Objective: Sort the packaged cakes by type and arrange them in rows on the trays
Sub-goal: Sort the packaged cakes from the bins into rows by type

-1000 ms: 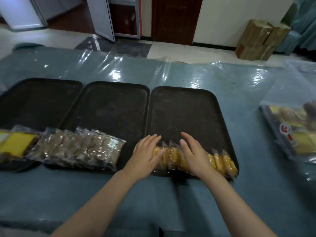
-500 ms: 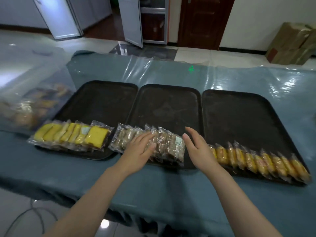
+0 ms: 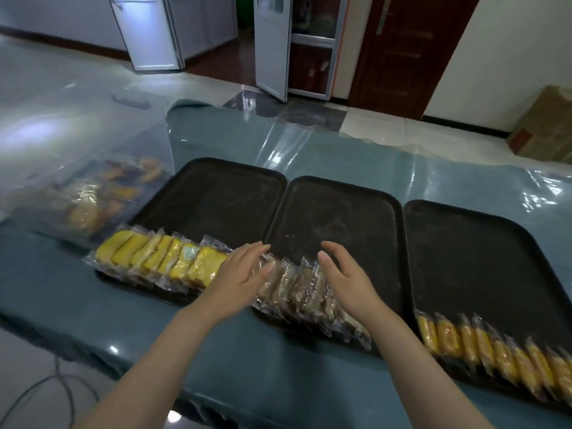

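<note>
Brown cakes (image 3: pixel 305 292) line the middle tray's (image 3: pixel 337 218) near edge, flanked by left hand (image 3: pixel 240 281) and right hand (image 3: pixel 348 281), fingers straight, apart.

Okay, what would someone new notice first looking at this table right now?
Three black trays side by side, each with a row of packaged cakes along its near edge: yellow cakes on the left tray, brown cakes on the middle tray, orange cakes on the right tray. The left hand and right hand bracket the brown row.

Both hands (image 3: pixel 294 280) bracket the brown cakes (image 3: pixel 309 292) on the middle tray (image 3: pixel 340 218).
</note>
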The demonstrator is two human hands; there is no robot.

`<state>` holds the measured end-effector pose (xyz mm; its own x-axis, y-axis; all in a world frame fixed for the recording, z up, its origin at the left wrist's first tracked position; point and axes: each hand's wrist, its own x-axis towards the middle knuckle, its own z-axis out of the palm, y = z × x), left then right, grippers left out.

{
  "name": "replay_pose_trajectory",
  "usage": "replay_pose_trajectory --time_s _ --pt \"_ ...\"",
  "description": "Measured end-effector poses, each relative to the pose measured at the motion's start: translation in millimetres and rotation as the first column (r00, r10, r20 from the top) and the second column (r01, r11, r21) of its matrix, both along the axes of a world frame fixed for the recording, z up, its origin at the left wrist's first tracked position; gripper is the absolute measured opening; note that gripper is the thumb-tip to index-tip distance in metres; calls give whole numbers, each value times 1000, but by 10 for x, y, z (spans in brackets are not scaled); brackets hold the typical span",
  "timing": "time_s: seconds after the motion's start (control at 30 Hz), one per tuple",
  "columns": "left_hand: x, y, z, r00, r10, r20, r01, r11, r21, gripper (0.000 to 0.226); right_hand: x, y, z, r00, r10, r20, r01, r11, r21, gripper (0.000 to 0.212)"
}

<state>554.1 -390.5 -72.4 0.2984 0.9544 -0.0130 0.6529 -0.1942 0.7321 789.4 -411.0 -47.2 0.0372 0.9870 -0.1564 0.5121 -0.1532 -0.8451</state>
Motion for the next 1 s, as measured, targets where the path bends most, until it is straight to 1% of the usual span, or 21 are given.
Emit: replay_pose_trajectory --time_s 0.1,0.2,0.23,0.33,0.37,0.53,0.63,0.7,0.77,1.0 --pt "-195 131 45 999 32 32 -33 999 25 68 -207 169 76 999 46 17 -46 999 3 46" --pt "-444 264 59 998 58 38 -60 996 62 77 -457 335 147 999 34 6 -34 999 14 44" --pt "-540 320 65 997 64 37 -66 995 72 75 -551 390 167 1000 31 2 -31 999 19 44" --pt "-898 531 94 996 79 39 -82 993 89 55 -892 565 212 1000 14 -7 -14 999 43 44" --pt "-1036 603 109 996 80 36 -83 992 91 52 -1020 625 210 1000 -3 -16 4 999 49 43" --pt "-1777 859 215 1000 11 -4 -11 997 81 50 -1774 808 181 992 -103 -73 106 994 38 42" --pt "-2254 977 311 999 -23 36 18 993 114 45 -2249 897 165 987 -135 -83 139 990 37 41" --pt "-2518 1064 394 997 -31 67 21 989 146 41 -2519 949 157 987 -137 -87 141 989 43 40" --pt "-2724 1150 472 997 -36 66 24 985 169 39 -2742 1007 153 987 -133 -94 137 990 40 40" --pt "-3102 1461 627 998 -42 50 32 980 199 43 -3175 1272 257 986 -108 -127 116 991 58 42"
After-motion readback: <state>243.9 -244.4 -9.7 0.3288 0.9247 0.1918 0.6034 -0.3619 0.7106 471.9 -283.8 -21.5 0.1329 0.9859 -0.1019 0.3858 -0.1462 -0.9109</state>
